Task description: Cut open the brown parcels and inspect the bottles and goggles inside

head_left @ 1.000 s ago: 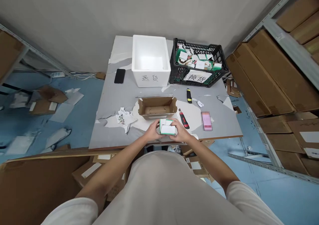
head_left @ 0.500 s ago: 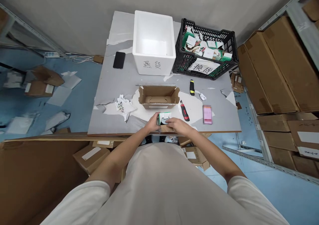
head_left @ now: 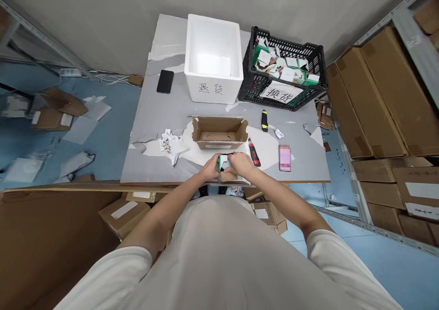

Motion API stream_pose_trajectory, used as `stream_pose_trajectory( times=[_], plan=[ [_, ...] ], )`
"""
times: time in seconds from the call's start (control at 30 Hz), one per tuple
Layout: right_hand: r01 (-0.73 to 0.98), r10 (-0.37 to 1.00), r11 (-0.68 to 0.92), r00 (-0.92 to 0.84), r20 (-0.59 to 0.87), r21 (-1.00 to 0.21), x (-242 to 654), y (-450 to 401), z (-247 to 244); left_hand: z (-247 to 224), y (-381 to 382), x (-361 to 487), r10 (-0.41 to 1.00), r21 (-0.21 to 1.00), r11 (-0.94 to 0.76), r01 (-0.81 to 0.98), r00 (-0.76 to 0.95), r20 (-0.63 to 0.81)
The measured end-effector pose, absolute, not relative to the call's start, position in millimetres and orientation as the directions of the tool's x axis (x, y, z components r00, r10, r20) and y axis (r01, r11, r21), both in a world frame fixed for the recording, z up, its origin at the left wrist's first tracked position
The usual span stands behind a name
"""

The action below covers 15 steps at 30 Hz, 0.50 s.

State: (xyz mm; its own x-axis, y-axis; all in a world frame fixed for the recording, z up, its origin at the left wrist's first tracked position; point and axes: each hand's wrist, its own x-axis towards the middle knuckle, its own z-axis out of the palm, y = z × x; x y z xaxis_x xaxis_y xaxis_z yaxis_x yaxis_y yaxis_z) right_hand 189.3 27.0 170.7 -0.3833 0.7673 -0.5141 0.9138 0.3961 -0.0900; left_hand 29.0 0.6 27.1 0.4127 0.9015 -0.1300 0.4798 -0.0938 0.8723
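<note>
Near the table's front edge, a small green-and-white carton (head_left: pixel 223 159) is held between my two hands, its top flap raised and something pale grey inside. My left hand (head_left: pixel 210 168) is closed round its left side. On the right side my right hand (head_left: pixel 241 163) grips it, fingers at the far edge. Under the hands shows a piece of brown cardboard (head_left: pixel 227 177). Just beyond stands an open brown cardboard box (head_left: pixel 220 145), and right of my right hand lies a red-and-black utility knife (head_left: pixel 254 153).
A white foam box (head_left: pixel 214 88) and a black crate (head_left: pixel 272 97) of green-and-white cartons stand at the back. Crumpled paper (head_left: pixel 171 146), a black phone (head_left: pixel 165 82), a pink-screened phone (head_left: pixel 284 158) and a yellow-black cutter (head_left: pixel 264 120) lie around the table. Shelved cartons (head_left: pixel 386 95) flank the right.
My right hand has moved slightly left and up, its fingers now around the carton's far right side instead of at its opening. The other things stay in place.
</note>
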Motion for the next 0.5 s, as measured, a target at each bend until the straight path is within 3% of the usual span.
stream_pose_trajectory(
  times=[0.23,0.5],
  plan=[
    [0.960,0.840,0.279,-0.240,-0.486,0.008,170.1,18.3,169.7,28.0,0.3,31.4,0.907,0.855,-0.094,0.510,0.398,-0.137],
    [0.962,0.851,0.272,-0.254,-0.460,-0.027,161.4,14.7,182.3,30.2,-0.7,34.1,0.909,0.846,-0.117,0.520,0.398,-0.119]
  ],
)
